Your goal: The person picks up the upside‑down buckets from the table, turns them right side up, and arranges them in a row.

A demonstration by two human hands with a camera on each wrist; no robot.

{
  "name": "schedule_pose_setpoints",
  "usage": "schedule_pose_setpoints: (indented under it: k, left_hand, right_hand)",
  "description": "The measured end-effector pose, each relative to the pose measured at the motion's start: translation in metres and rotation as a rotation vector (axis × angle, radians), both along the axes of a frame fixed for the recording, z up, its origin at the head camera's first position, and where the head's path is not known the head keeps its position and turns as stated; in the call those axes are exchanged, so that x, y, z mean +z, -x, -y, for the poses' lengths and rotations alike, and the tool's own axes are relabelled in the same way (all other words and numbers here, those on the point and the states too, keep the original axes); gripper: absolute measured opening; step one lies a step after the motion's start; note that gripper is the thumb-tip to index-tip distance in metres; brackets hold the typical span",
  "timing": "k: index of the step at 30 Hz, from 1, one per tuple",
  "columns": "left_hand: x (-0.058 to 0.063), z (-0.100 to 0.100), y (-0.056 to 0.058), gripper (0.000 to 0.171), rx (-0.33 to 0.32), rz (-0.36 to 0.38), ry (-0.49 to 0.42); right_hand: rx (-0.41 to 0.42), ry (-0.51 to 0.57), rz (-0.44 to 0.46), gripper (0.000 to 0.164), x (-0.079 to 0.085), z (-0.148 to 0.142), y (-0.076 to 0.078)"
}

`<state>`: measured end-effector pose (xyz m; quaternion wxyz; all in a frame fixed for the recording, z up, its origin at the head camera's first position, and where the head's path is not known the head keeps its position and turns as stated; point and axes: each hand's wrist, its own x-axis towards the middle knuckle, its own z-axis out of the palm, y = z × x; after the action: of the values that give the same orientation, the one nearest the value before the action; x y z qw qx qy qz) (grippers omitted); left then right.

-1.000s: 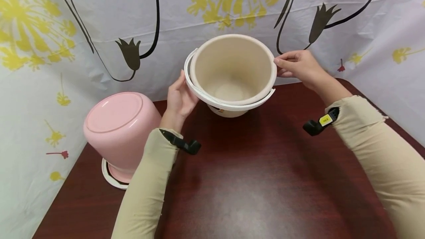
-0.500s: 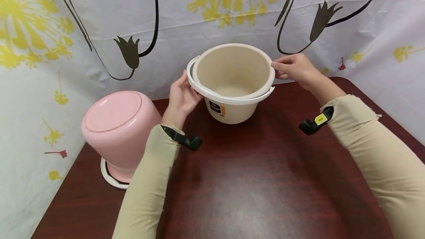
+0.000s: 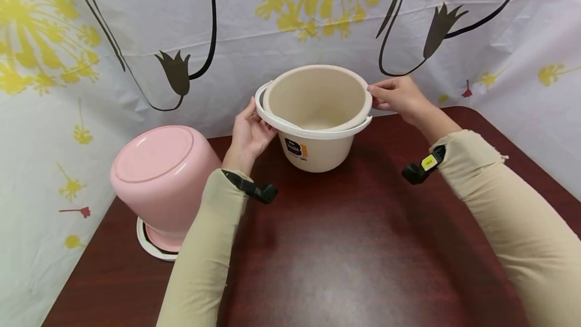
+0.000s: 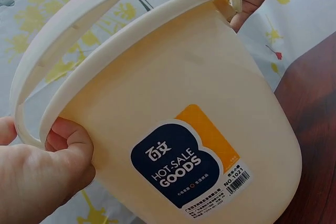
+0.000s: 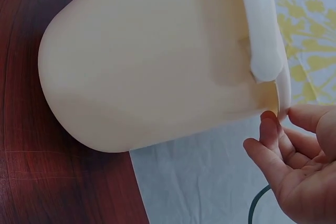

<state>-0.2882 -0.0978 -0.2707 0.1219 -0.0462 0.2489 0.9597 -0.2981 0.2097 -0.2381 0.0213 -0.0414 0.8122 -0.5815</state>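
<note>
A cream bucket (image 3: pixel 317 153) stands upright at the back of the table, its inside bare. Its white handle (image 3: pixel 313 131) hangs down along the near side of the rim. My left hand (image 3: pixel 249 135) grips the rim at the left, by the handle's end. In the left wrist view the fingers (image 4: pixel 71 137) curl under the rim, close to a dark blue and orange label (image 4: pixel 184 166). At the right side, my right hand (image 3: pixel 399 97) pinches the rim between thumb and fingers; the right wrist view shows this pinch on the rim (image 5: pixel 283 90).
Upside down on the left of the dark red-brown table (image 3: pixel 336 246) stands a pink bucket (image 3: pixel 159 180). A white ring-shaped handle (image 3: pixel 152 249) lies round its base. A flower-printed cloth (image 3: pixel 281 29) hangs behind and at both sides.
The cream bucket has tipped back from leaning toward me to upright, so its labelled side shows more. My right hand has moved slightly left and down with the rim.
</note>
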Motion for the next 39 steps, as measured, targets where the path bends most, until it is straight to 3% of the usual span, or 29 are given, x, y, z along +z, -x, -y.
schedule_pose_setpoints:
  k: [9,22,29,39]
  left_hand:
    - [-0.003,-0.001,0.006,0.025,0.012,0.032,0.003]
    - [-0.009,0.002,0.012,0.022,0.054,0.075,-0.019]
    - [-0.018,0.010,0.013,0.012,0.095,0.186,-0.028]
    - [-0.030,0.013,0.013,0.015,0.086,0.268,0.010]
  right_hand:
    - [-0.056,-0.043,0.018,0.050,-0.005,0.001,0.005]
    - [-0.094,0.038,0.013,0.049,-0.003,0.008,0.007]
    - [-0.086,0.063,0.013,0.050,-0.003,0.007,0.007]
    - [-0.086,0.046,0.005,0.050,-0.007,0.008,0.007]
